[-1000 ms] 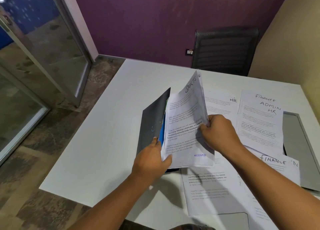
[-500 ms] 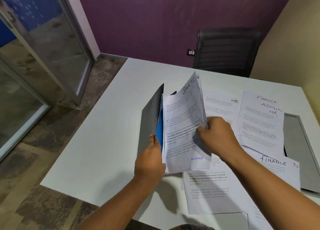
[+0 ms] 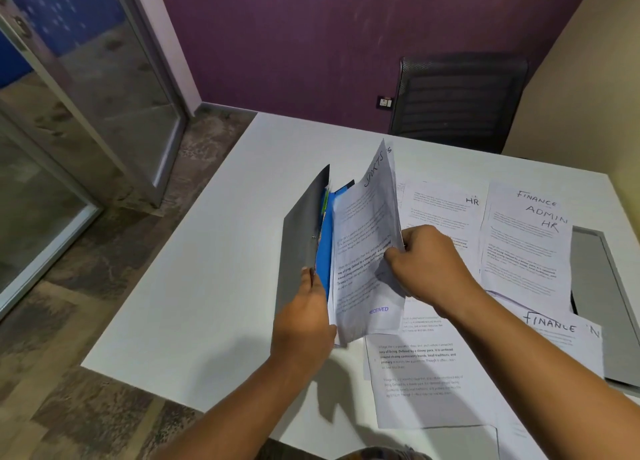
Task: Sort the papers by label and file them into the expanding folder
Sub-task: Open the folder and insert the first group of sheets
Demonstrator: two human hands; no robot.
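I see left hand (image 3: pixel 304 321) fingers curled on the grey folder (image 3: pixel 300 238), cover open, upright over the table (image 3: pixel 207 269). Right hand (image 3: pixel 427 262) pinches the SPORTS paper (image 3: pixel 367 248), touching the folder's blue pockets.

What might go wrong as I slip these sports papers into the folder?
1. The SPORTS sheets bend where your right hand pinches them; their lower edge may catch on the blue divider and crumple.
2. Only your left hand holds the folder open, near its bottom; it may flop shut.
3. Your right forearm crosses the loose FINANCE sheet and could drag it out of place.
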